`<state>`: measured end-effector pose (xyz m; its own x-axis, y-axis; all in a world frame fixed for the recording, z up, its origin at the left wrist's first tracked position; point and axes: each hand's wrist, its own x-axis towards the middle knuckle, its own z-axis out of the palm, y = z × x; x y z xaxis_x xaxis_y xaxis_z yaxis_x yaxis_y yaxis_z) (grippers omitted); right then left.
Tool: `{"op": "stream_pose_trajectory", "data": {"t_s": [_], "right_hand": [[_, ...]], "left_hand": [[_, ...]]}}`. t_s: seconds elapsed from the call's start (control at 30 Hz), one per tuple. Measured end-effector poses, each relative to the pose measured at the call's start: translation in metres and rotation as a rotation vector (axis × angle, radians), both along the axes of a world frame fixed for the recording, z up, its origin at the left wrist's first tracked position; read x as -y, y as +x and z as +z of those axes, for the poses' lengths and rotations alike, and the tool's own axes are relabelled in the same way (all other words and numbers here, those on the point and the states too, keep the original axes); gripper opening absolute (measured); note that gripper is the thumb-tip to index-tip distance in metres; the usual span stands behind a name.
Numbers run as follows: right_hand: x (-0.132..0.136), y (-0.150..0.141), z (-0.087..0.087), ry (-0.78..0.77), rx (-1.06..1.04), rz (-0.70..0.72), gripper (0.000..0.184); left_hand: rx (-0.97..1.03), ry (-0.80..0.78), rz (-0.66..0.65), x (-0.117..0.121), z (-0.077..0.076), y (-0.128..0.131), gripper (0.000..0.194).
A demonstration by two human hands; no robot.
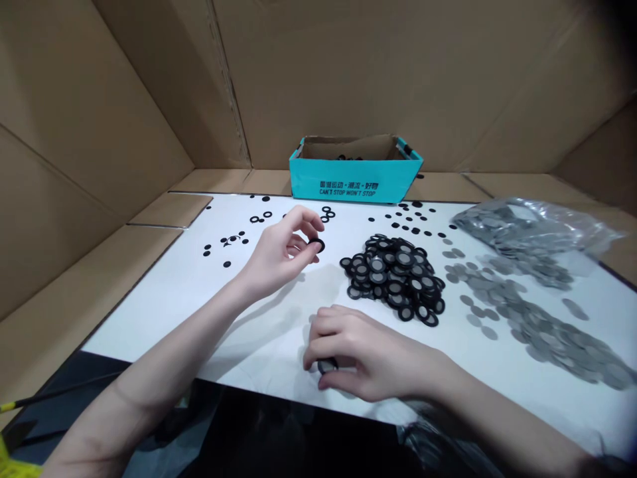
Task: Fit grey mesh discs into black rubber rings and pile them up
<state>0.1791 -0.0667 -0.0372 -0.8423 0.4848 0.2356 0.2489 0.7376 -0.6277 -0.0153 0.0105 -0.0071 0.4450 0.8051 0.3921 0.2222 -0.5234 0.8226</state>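
We pinch a black ring (316, 245) by its edge between the fingertips of our left hand (281, 252), while the curled fingers of our right hand (358, 355) grip a dark-rimmed disc (327, 365) near the near edge of the white table (149, 318), left of a heap of ringed grey discs (393, 279).

A black ring (316, 245) is pinched in the left hand (281, 251). A gray disc with a black rim (327, 365) sits in the right hand (368, 355).
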Motion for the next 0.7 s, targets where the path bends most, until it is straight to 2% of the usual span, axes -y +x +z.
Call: {"op": "stream_pose_trajectory", "data": {"t_s": [0.1, 0.27, 0.37, 0.47, 0.53, 0.7], "right_hand": [[-0.006, 0.009, 0.0, 0.038, 0.059, -0.108, 0.011], [-0.02, 0.036, 0.009, 0.272, 0.153, -0.413, 0.022], [-0.022, 0.037, 0.012, 0.324, -0.011, -0.588, 0.017], [-0.02, 0.029, 0.013, 0.244, -0.316, -0.731, 0.02], [-0.017, 0.023, 0.013, 0.157, -0.443, -0.766, 0.023], [-0.014, 0.018, 0.014, 0.007, -0.565, -0.793, 0.026]], "left_hand": [[0.014, -0.001, -0.011, 0.001, -0.001, 0.0, 0.016], [0.028, -0.037, -0.047, 0.003, 0.0, 0.002, 0.017], [0.054, -0.109, -0.1, 0.006, 0.001, 0.004, 0.019], [0.092, -0.203, -0.173, 0.011, 0.001, 0.009, 0.02], [0.099, -0.223, -0.213, 0.015, -0.001, 0.012, 0.021], [0.062, -0.082, -0.226, 0.021, -0.004, 0.02, 0.017]]}}
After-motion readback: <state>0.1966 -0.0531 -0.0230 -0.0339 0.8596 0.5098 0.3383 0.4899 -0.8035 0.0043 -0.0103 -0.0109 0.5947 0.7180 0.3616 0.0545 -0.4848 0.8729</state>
